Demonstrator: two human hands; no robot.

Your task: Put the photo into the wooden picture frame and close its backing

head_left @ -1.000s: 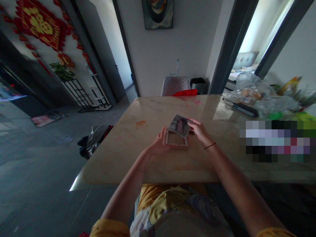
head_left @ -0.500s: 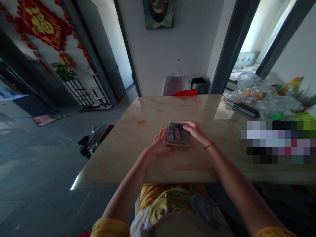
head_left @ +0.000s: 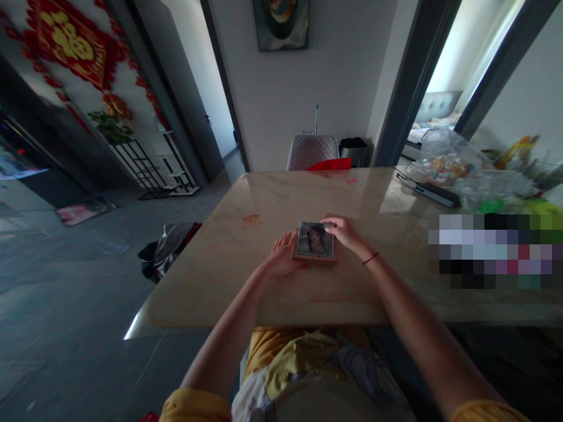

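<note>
A small flat box [head_left: 315, 239] with a dark printed picture on its top lies on the table before me. A reddish-brown lower layer shows along its front and right edges; I cannot tell whether that is a separate part. My left hand [head_left: 284, 256] lies on the tabletop with its fingers stretched out, against the left side of the box. At the far right corner, my right hand [head_left: 343, 230] has its thumb on the top and its fingers bent over the back edge. What those fingers grip underneath is hidden.
The stone-patterned table [head_left: 211, 281] carries an orange stain. Plastic bags [head_left: 444, 161] and a dark elongated device [head_left: 435, 194] lie on the right, near a pixelated patch. Beyond the far edge stands a grey quilted chair [head_left: 313, 149] with a red item.
The picture-topped part of the box looks slightly lower and flatter against the layer below. Both hands keep nearly the same places; the view has shifted a little.
</note>
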